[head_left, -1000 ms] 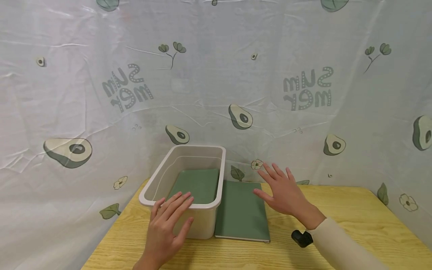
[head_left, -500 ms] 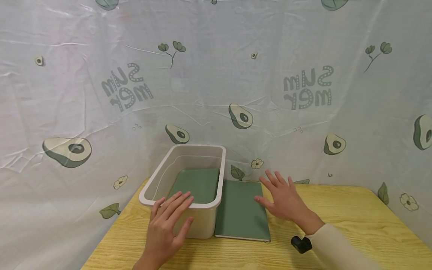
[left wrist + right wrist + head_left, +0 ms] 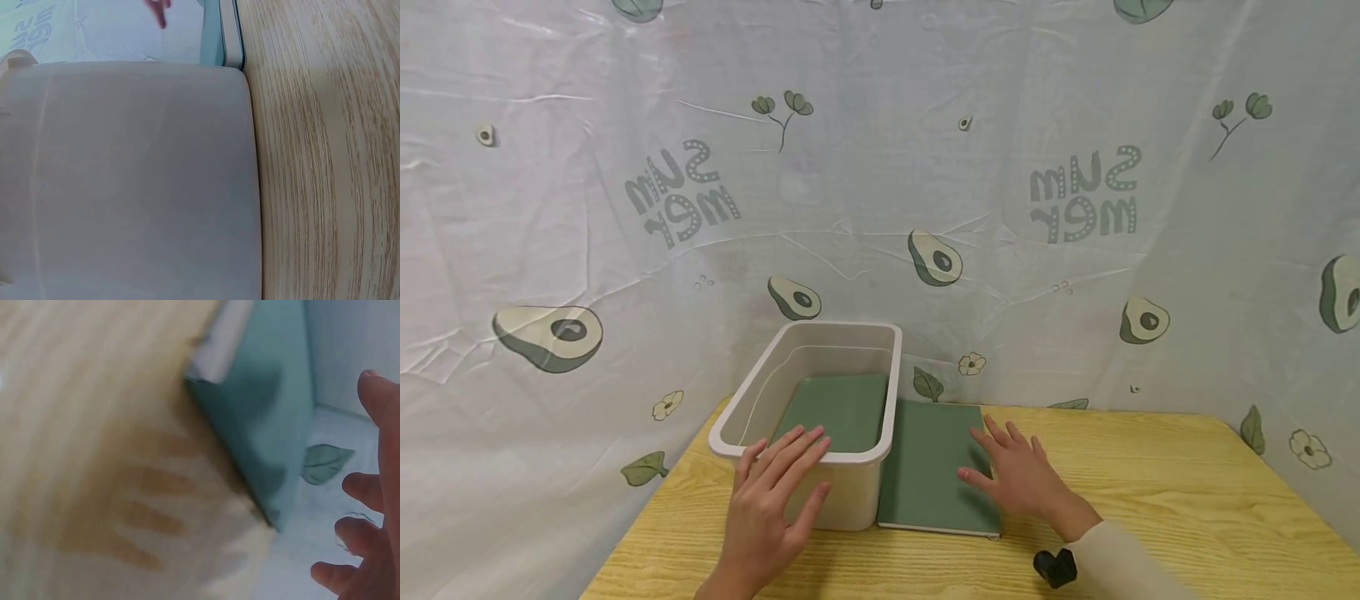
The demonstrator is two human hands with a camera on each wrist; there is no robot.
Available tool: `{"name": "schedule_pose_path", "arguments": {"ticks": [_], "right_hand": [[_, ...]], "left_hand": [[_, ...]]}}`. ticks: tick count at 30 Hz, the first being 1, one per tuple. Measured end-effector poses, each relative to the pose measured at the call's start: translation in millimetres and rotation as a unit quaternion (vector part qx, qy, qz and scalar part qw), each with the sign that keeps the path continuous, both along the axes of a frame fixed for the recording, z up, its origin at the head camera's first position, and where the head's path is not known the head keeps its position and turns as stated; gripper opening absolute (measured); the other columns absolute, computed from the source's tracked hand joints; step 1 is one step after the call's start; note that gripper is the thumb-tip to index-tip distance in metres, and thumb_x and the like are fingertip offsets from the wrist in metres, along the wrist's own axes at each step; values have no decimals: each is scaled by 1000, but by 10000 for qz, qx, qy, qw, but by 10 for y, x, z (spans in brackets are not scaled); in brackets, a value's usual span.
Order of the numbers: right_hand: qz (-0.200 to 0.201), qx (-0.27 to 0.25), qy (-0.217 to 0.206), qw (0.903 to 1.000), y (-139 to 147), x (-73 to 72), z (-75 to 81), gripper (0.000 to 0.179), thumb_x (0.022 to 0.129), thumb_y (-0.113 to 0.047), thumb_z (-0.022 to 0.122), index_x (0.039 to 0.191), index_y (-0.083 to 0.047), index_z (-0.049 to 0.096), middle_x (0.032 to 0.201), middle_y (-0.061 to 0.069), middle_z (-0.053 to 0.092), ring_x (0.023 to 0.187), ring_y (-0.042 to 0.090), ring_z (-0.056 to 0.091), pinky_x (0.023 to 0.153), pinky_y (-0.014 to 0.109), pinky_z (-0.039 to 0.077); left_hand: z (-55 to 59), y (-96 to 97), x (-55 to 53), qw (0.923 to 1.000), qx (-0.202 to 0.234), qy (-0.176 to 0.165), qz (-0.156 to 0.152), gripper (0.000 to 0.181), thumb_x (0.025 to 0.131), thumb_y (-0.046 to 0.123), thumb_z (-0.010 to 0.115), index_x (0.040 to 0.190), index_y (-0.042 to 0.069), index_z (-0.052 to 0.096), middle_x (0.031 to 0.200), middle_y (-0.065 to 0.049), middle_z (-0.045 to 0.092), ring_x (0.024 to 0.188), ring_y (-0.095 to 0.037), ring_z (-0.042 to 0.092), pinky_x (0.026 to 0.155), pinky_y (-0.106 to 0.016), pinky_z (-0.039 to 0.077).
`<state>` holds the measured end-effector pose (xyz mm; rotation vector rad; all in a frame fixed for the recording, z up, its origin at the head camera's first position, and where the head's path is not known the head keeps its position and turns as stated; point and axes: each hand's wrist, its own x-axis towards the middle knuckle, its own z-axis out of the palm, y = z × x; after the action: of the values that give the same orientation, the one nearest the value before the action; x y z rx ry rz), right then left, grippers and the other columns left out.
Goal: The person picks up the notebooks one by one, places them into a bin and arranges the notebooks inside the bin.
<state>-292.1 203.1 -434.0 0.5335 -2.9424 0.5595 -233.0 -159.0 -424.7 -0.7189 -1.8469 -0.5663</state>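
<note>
A white plastic bin (image 3: 848, 492) stands on the table, with a green notebook (image 3: 842, 408) lying inside it. My left hand (image 3: 767, 508) is at the bin's near rim, fingers extended over it. Against the bin's right side a second green book (image 3: 928, 467) lies flat, its pale page edge showing in the right wrist view. Above that book's right edge hovers my right hand (image 3: 1018, 475), fingers spread and holding nothing; its shadow falls on the cover. In the left wrist view, the bin's wall (image 3: 137, 175) fills most of the picture.
The wood-grain table (image 3: 1150, 492) extends to the right of the book. Behind it hangs a pale curtain (image 3: 850, 192) printed with avocados and lettering. A small black device (image 3: 1055, 568) is at my right wrist.
My right hand has come down and slightly left, from beyond the book's far right corner to above its right edge. My left hand, the bin and both books have stayed put.
</note>
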Motion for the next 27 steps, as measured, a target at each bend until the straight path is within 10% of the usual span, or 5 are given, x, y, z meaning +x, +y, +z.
{"name": "schedule_pose_path", "arguments": {"ticks": [9,27], "right_hand": [[58,-200,-980,9950,-43,34,-263,79,102,-61,61,162,-13,45,174,21,29,154,63,28,116,85,16],[242,-1379,-1356,9808,-140,-3,-336,72,104,-40,66,162,-4,43,174,29,22,157,63,14,115,87,9]], "left_hand": [[11,5,4,10000,-33,9,-6,46,109,45,56,134,11,73,138,-8,73,132,-28,63,127,-36,21],[28,-2,14,10000,-17,-9,12,45,109,45,56,135,12,73,137,-8,74,132,-28,63,127,-37,23]]}}
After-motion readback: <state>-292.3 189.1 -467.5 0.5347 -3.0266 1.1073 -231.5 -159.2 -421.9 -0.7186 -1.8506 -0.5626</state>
